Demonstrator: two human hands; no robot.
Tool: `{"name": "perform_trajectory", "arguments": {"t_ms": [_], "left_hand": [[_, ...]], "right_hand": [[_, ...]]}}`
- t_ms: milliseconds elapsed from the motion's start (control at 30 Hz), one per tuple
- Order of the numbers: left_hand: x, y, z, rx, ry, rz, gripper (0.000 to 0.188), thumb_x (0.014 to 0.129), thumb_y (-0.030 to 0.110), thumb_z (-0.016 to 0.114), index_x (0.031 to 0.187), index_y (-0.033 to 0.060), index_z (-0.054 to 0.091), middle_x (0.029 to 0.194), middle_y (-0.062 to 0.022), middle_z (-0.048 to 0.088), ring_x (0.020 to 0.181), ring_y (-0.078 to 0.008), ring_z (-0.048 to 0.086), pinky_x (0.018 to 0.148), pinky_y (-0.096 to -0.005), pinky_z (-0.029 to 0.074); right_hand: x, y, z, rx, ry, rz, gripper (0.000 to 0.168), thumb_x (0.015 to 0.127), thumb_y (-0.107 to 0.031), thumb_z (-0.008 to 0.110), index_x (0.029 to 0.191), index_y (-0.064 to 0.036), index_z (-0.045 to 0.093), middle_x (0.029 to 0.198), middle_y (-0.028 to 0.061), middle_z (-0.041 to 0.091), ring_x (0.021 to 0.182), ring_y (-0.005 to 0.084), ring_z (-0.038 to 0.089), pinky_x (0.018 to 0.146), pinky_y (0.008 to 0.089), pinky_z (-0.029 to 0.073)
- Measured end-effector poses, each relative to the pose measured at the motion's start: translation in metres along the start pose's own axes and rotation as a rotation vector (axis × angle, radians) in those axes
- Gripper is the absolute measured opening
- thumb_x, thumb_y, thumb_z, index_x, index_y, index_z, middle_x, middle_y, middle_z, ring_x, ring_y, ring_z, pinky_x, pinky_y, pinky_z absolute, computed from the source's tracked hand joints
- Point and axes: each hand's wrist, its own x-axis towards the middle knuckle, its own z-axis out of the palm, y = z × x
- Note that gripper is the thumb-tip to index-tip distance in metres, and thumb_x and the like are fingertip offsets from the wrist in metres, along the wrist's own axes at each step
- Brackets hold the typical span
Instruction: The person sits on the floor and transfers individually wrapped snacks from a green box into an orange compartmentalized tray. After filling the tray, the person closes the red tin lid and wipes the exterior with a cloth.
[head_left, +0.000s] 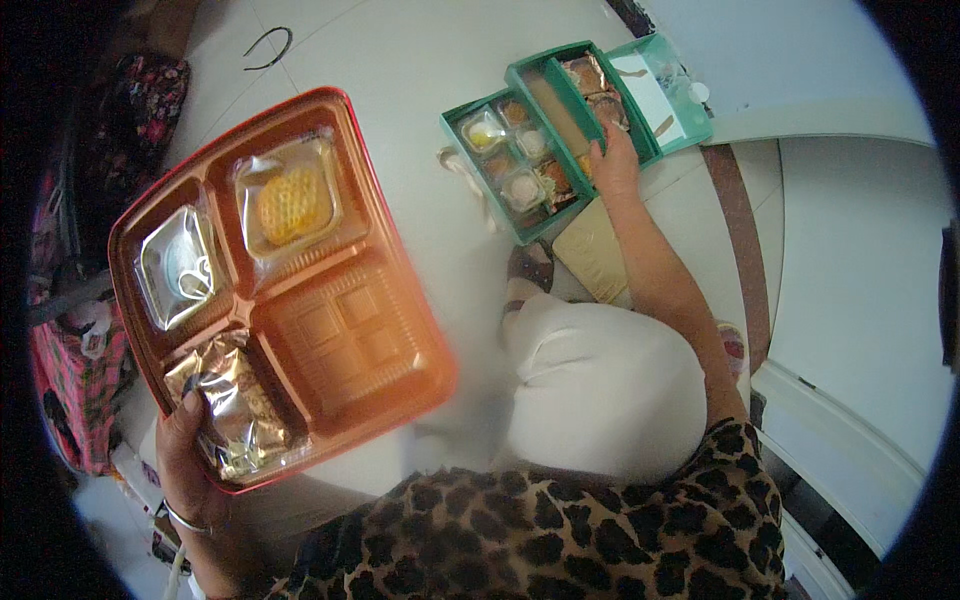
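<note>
My left hand (191, 457) grips the lower left corner of a divided tray (238, 307), copper-coloured inside with a red rim. The tray holds a yellow mooncake in clear plastic (289, 202), a clear-wrapped pack (180, 266) and a gold foil packet (232, 397) near my thumb; its lower right compartment is bare. My right hand (619, 161) reaches into a green compartment box (551, 131), its fingers at a wrapped brown pastry (606, 109). Whether they grip it cannot be told. Several wrapped pastries (525, 191) sit in the box's left section.
A gold-coloured flat lid or box (594, 247) lies on the floor below the green box, near my foot (531, 266). A black headband (281, 49) is on the tiles. Plaid bags (82, 390) stand at the left; a white panel (847, 262) is at the right.
</note>
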Motion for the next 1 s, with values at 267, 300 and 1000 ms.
{"name": "perform_trajectory", "arguments": {"t_ms": [267,300,1000], "left_hand": [[-0.003,0.02,0.03,-0.032,-0.04,-0.027,0.046,0.093,0.021,0.064,0.131,-0.0007,0.051,0.114,-0.0103,0.066,0.097,-0.0213,0.067,0.087,-0.0351,0.057],[-0.005,0.02,0.026,-0.029,-0.024,-0.06,0.045,0.093,0.021,0.063,0.13,-0.0006,0.051,0.114,-0.0104,0.066,0.096,-0.0212,0.068,0.086,-0.0351,0.057],[0.0,0.026,0.029,0.009,-0.067,-0.172,0.06,0.087,0.023,0.068,0.136,-0.0031,0.044,0.12,-0.0146,0.063,0.102,-0.0234,0.067,0.087,-0.0365,0.057]], "right_hand": [[0.043,0.065,0.008,0.078,0.15,0.456,0.042,0.084,-0.022,0.069,0.115,0.005,0.061,0.117,0.0265,0.063,0.108,0.0407,0.062,0.092,0.0464,0.049],[0.046,0.064,0.012,0.022,0.158,0.464,0.043,0.084,-0.025,0.069,0.113,0.006,0.062,0.116,0.0266,0.064,0.106,0.0405,0.063,0.091,0.0461,0.05],[-0.014,-0.063,0.04,0.085,0.0,-0.283,0.048,0.079,-0.009,0.068,0.125,-0.007,0.056,0.12,0.0148,0.059,0.117,0.034,0.051,0.101,0.046,0.04]]}}
